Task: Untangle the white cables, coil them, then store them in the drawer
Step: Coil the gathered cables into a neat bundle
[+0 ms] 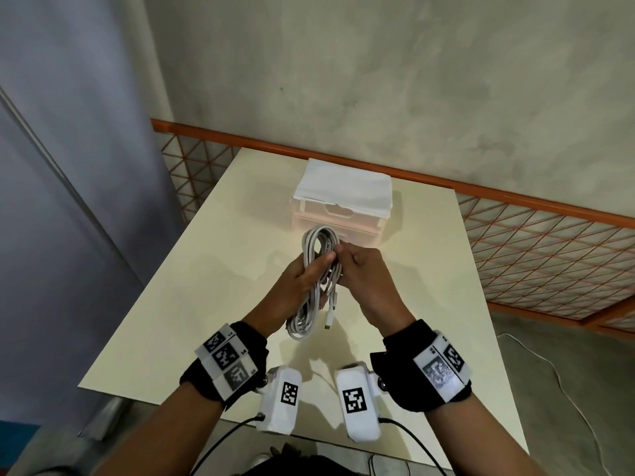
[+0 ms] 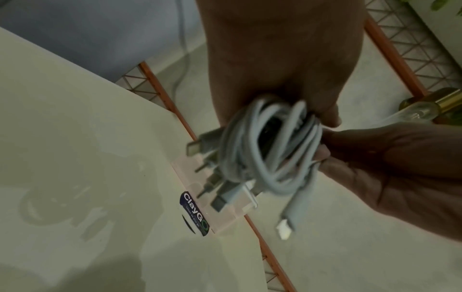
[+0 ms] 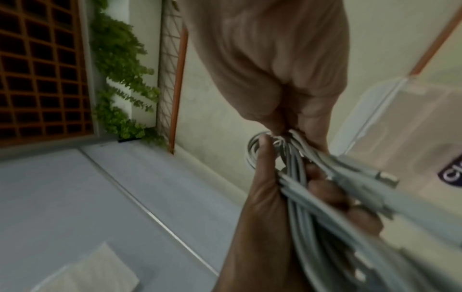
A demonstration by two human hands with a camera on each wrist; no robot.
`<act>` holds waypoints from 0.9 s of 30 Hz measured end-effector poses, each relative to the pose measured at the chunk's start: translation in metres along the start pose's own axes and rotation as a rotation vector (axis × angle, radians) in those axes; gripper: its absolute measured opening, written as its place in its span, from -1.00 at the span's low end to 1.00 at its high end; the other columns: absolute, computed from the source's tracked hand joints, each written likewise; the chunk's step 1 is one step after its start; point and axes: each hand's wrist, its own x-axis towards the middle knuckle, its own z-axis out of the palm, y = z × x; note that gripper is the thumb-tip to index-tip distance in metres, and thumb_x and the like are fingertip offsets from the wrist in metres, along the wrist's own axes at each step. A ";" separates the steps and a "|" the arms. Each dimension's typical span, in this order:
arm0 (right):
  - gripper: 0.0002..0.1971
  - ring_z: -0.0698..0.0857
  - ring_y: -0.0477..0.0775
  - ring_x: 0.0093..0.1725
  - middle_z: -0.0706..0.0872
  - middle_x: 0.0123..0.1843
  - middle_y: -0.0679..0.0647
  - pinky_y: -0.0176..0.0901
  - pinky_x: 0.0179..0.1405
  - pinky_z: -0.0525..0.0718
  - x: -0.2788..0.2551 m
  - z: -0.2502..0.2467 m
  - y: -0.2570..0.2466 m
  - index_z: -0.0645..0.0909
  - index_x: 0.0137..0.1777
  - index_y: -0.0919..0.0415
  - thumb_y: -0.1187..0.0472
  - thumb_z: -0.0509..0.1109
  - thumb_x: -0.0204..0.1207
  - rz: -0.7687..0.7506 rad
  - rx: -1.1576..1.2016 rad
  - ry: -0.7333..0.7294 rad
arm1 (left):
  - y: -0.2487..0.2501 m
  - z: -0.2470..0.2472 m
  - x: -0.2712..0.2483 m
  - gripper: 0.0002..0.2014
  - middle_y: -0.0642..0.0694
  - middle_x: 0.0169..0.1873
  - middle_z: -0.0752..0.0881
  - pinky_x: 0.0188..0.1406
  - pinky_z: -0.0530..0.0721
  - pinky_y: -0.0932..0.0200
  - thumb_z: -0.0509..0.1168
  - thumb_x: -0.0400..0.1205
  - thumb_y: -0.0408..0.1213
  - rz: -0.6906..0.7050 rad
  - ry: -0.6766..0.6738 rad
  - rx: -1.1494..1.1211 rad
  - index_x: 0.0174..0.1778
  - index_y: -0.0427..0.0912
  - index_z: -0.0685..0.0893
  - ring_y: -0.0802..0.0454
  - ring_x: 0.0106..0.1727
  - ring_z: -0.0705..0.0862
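Over the middle of the cream table [image 1: 223,255], both hands hold one long coiled bundle of white cables [image 1: 313,297]. My left hand [image 1: 318,271] grips the bundle's middle with the thumb across it. My right hand [image 1: 343,264] pinches the strands beside that thumb. Loose plug ends [image 1: 328,322] hang from the lower loops. In the left wrist view the left hand [image 2: 287,98] is wrapped round the coil [image 2: 270,150], and several connectors [image 2: 285,229] dangle. In the right wrist view the right hand [image 3: 282,128] nips the cables [image 3: 300,189]. Behind stands the small translucent drawer unit [image 1: 338,219], drawers closed.
A folded white sheet [image 1: 343,187] lies on top of the drawer unit. An orange mesh railing [image 1: 536,249] runs along the table's far and right sides. A thin cord [image 1: 563,383] lies on the floor at the right. A grey-blue panel [image 1: 68,166] stands to the left.
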 end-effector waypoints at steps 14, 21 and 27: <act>-0.77 0.56 0.07 -0.44 0.68 -0.18 0.29 -0.17 -0.55 0.44 -0.002 -0.002 -0.009 0.54 0.17 0.53 0.41 0.14 0.67 0.117 0.254 -0.161 | -0.001 -0.018 0.002 -0.86 -0.14 -0.26 0.76 -0.20 0.71 0.21 0.23 0.67 -0.29 -0.110 -0.177 -0.025 0.08 -0.17 0.65 0.05 -0.21 0.75; -0.50 0.67 -0.10 -0.04 0.70 -0.01 0.04 -0.09 0.24 0.48 0.000 -0.027 0.004 0.59 0.26 0.31 -0.12 0.15 0.64 0.138 0.142 -0.596 | 0.000 -0.009 0.000 -0.84 -0.05 -0.43 0.74 -0.31 0.69 0.21 0.24 0.66 -0.30 -0.126 -0.070 -0.229 -0.16 -0.22 0.69 0.07 -0.37 0.72; -0.71 0.74 -0.05 0.10 0.78 0.03 -0.05 -0.18 0.11 0.67 -0.009 -0.012 0.007 0.63 0.19 0.08 0.10 0.47 0.48 0.304 0.086 -0.720 | 0.000 -0.006 0.007 -0.70 -0.05 -0.36 0.73 -0.10 0.71 0.21 0.24 0.66 -0.25 -0.130 -0.039 -0.264 -0.40 -0.23 0.60 0.07 -0.17 0.74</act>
